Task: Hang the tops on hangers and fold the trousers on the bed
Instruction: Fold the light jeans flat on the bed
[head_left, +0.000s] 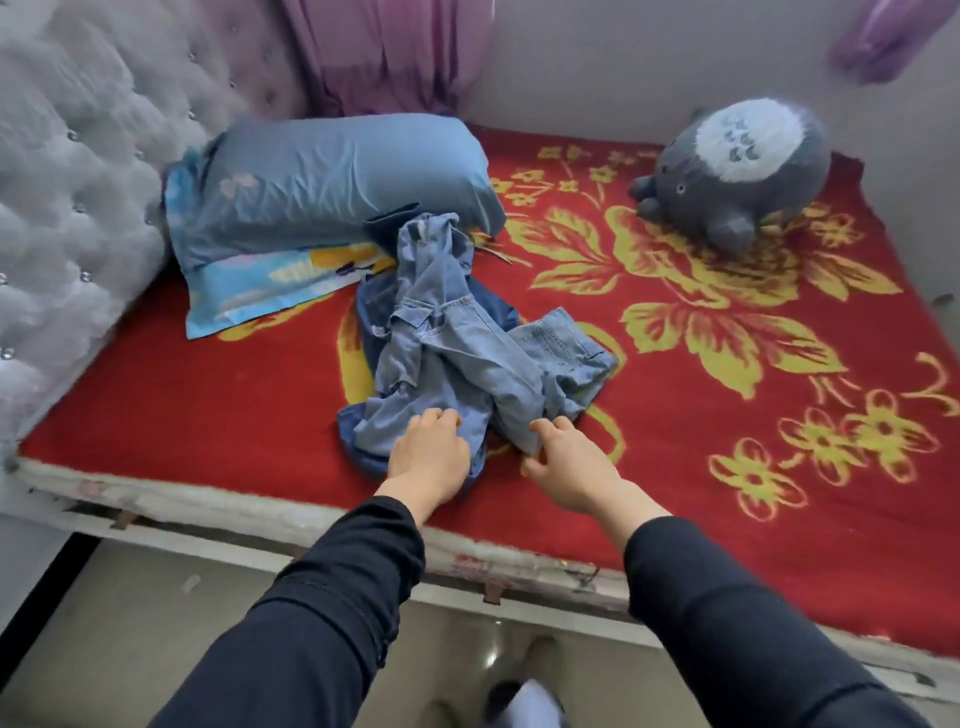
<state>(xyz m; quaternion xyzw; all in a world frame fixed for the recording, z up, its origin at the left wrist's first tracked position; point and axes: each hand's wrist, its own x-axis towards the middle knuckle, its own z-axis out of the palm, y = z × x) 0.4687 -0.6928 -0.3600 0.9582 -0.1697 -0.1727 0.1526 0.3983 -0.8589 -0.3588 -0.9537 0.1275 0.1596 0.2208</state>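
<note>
Red flowered bedding covered the bed (208, 415), and the crumpled denim heap (457, 343) lay mid-bed, its long axis running away from the person toward the pillow (332, 182). Both outstretched arms reached its near end: the left hand (428, 452) curled into the cloth, the right hand (566, 462) pinching a fold just beside it.

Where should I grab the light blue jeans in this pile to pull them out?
The light blue jeans: probably grip the stitched band lying exposed on the pile's right, coming from the right with the right hand. It's flat and unburied; the near end in the left hand is bunched.
</note>
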